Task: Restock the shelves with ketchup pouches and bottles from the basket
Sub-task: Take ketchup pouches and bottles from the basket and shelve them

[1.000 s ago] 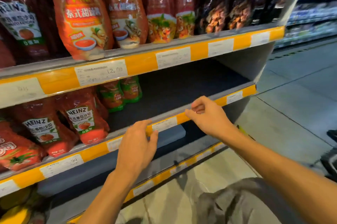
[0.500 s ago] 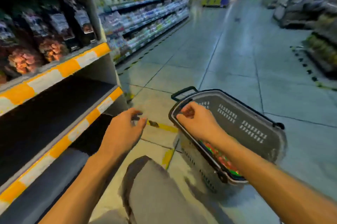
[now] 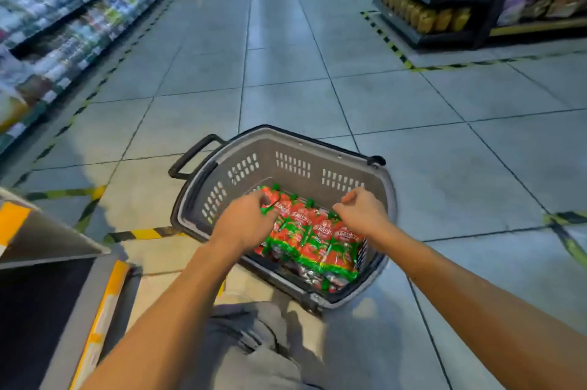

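Left hand (image 3: 244, 222) fingers grasping ketchup pouch (image 3: 275, 202), right hand (image 3: 360, 215) curled, grasp unclear, labels unreadable

Grey tiled floor (image 3: 413, 110) with a basket standing on it

The grey plastic basket (image 3: 286, 154) sits directly on the tiles, under both hands and just ahead of the person's knees. Yellow-and-black striped tape (image 3: 143, 234) runs across the tiles left of the left hand, and another strip (image 3: 386, 40) lies far ahead of the right hand.

Matt grey perforated plastic basket (image 3: 287, 164); glossy film pouches (image 3: 320, 240); smooth, sheeny floor tiles (image 3: 413, 97)
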Action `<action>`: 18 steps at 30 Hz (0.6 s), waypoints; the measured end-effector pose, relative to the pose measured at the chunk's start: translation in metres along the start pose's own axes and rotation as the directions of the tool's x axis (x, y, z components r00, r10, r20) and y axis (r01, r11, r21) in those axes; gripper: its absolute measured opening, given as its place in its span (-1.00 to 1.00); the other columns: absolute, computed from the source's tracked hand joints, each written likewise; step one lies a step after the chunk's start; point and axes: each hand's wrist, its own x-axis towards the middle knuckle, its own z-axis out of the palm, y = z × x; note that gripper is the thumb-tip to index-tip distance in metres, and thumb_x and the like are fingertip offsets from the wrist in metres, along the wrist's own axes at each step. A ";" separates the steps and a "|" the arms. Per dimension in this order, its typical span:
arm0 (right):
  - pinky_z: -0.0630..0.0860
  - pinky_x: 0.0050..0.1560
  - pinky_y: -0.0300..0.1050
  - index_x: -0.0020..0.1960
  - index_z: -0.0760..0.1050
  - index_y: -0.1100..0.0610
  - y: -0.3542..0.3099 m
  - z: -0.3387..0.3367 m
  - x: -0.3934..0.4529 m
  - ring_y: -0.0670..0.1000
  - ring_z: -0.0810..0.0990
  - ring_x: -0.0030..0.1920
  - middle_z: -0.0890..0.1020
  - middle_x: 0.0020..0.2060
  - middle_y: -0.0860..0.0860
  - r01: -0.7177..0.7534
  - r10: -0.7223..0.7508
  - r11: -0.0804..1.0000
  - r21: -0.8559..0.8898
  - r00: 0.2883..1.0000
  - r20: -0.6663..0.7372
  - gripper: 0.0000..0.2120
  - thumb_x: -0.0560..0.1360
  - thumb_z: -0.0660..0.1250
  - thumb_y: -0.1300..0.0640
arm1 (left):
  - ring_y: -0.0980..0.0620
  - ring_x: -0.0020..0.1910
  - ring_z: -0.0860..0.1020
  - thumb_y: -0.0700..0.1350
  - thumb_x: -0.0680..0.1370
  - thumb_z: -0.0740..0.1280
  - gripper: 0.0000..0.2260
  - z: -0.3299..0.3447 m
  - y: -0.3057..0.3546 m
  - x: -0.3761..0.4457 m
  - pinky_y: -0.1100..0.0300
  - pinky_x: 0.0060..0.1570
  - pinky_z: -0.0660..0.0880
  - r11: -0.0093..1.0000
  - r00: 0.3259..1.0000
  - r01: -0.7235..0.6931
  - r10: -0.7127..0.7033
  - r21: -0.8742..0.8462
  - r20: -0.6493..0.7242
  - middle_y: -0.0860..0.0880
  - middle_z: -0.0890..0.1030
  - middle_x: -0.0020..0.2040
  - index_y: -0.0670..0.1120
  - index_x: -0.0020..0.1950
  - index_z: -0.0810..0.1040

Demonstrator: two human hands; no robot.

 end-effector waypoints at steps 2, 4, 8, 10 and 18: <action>0.35 -0.34 -0.12 0.05 0.43 0.08 0.016 0.011 0.016 0.00 0.55 -0.22 0.60 -0.15 0.06 -0.066 0.066 0.998 0.001 0.998 0.003 -0.79 0.51 0.36 0.01 | -0.14 0.27 0.54 0.08 0.60 0.31 -0.64 0.022 -0.001 0.029 0.05 0.23 0.47 0.999 0.997 0.011 -0.014 0.036 0.079 -0.13 0.60 0.28 -0.06 0.33 0.51; 0.32 -0.35 -0.13 -0.05 0.41 0.14 0.030 0.024 0.033 0.04 0.50 -0.29 0.54 -0.25 0.07 -0.128 0.128 0.992 0.009 0.992 0.011 -0.79 0.48 0.37 0.03 | -0.16 0.26 0.54 0.06 0.60 0.31 -0.63 0.046 -0.003 0.056 0.08 0.18 0.45 0.998 0.988 0.018 -0.026 0.055 0.150 -0.17 0.60 0.27 -0.08 0.34 0.50; 0.50 -0.17 -0.07 0.32 0.41 0.27 0.057 0.052 0.068 0.12 0.58 -0.06 0.62 0.06 0.23 -0.294 0.290 0.949 0.115 0.956 0.052 -0.53 0.48 0.38 0.10 | -0.20 0.23 0.55 0.02 0.58 0.32 -0.62 0.095 -0.011 0.098 0.09 0.15 0.46 0.996 0.951 0.050 -0.069 0.072 0.300 -0.22 0.60 0.26 -0.13 0.34 0.48; 0.53 -0.03 -0.04 0.43 0.29 0.36 0.069 0.066 0.084 0.16 0.58 0.10 0.57 0.22 0.26 -0.401 0.401 0.909 0.117 0.916 0.022 -0.40 0.50 0.37 0.12 | -0.19 0.28 0.53 -0.01 0.58 0.32 -0.60 0.119 -0.016 0.116 0.08 0.19 0.45 0.993 0.925 0.077 -0.103 0.086 0.366 -0.22 0.56 0.31 -0.16 0.37 0.45; 0.53 0.29 0.14 0.56 0.06 0.35 0.116 0.116 0.116 0.25 0.55 0.28 0.50 0.33 0.27 -0.681 0.675 0.732 0.015 0.728 0.120 -0.26 0.53 0.38 0.20 | -0.18 0.28 0.52 -0.18 0.58 0.32 -0.64 0.203 -0.014 0.158 0.05 0.23 0.48 0.994 0.828 0.089 -0.108 0.061 0.550 -0.24 0.53 0.32 -0.26 0.35 0.44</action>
